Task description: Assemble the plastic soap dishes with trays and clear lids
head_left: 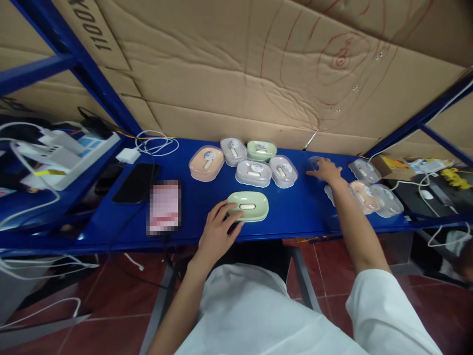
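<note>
A light green oval soap box (258, 207) with a pale raised bar in its middle lies near the table's front edge, with no clear lid visible on it. My left hand (220, 227) holds its left end, fingertips over the rim and thumb at the near side. My right hand (328, 171) is stretched out to the right, fingers apart, at a clear plastic lid (314, 160); whether it touches the lid is blurred. Behind the green box stand lidded ones: an orange box (205, 167), a green box (268, 151) and several grey boxes (254, 176), with round stickers.
More clear lids (386, 201) and an orange box (364, 197) lie right, partly behind my right forearm. A black phone (136, 183) and a blurred pink item (165, 207) lie left. White cables and a power strip (84, 158) fill the left end. Cardboard (207, 74) stands behind.
</note>
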Tool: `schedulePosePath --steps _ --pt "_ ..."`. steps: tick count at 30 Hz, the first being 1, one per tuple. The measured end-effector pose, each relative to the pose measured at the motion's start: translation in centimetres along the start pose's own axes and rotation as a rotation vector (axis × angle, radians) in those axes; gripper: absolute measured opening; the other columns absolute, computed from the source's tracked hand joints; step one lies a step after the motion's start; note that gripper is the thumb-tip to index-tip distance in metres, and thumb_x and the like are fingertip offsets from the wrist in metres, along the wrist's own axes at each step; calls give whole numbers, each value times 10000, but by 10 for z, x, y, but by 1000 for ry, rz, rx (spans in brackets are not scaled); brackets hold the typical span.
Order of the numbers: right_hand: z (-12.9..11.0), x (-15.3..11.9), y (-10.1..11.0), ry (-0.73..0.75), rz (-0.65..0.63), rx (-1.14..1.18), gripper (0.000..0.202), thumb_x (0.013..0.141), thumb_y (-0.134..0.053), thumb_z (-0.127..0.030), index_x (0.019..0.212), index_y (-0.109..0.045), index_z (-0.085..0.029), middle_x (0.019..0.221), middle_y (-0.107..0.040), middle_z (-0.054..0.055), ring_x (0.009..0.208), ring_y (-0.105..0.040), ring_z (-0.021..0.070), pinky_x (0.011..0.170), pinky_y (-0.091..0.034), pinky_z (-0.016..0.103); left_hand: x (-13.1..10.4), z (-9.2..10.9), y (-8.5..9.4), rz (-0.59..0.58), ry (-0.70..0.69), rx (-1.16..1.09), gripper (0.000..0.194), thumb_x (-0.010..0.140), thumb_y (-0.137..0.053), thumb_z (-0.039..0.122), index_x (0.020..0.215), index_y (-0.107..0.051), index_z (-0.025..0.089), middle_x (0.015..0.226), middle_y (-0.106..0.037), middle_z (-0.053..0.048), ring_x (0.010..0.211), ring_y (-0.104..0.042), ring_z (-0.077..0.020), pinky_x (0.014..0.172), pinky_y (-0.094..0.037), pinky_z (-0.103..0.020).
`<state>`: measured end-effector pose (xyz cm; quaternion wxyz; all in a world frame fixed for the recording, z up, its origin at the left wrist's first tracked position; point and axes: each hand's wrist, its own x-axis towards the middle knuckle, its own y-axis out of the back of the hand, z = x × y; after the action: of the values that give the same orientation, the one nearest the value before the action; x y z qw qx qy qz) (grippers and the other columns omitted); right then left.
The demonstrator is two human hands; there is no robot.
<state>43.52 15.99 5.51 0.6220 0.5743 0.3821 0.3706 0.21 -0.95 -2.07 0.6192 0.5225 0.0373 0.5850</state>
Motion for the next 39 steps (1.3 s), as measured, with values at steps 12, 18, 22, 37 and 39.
schedulePosePath --steps 12,18,22,37,39 --pt "-2 -109 -23 302 409 703 648 1055 -489 -654 1503 -620 -205 1391 -713 155 1230 -704 333 1074 -565 548 -4 0 4 -62 136 -162 371 1035 -658 337 1405 -655 336 1660 -436 -95 1469 -549 -308 1197 -524 -514" --pt "-72 -224 -48 909 430 579 469 1079 -590 -419 1538 -604 -325 1543 -628 86 1485 -547 300 1236 -467 526 -2 1 5 -104 247 -226 796 993 -720 377 1671 -303 397 1690 -400 -103 1508 -510 -309 1216 -502 -502" --pt "-102 -239 -58 1081 418 502 460 1096 -567 -345 1553 -588 -302 1511 -652 102 1469 -565 288 1198 -505 508 -6 -3 2 -81 199 -207 701 1002 -708 386 1629 -395 405 1673 -417 -104 1473 -540 -308 1210 -503 -509" --pt "-101 -238 -66 1207 404 365 687 1088 -502 -114 1707 -306 -338 1663 -502 102 1607 -382 261 1333 -319 593 -8 -12 0 -34 286 -262 528 934 -790 436 1420 -617 323 1566 -594 -89 1445 -594 -299 1209 -508 -505" --pt "-102 -238 -66 1213 404 392 705 1084 -490 -93 1711 -290 -346 1665 -501 102 1614 -367 258 1336 -313 593 -8 -12 0 -40 299 -261 538 926 -797 438 1415 -610 313 1561 -597 -96 1448 -588 -306 1208 -504 -517"
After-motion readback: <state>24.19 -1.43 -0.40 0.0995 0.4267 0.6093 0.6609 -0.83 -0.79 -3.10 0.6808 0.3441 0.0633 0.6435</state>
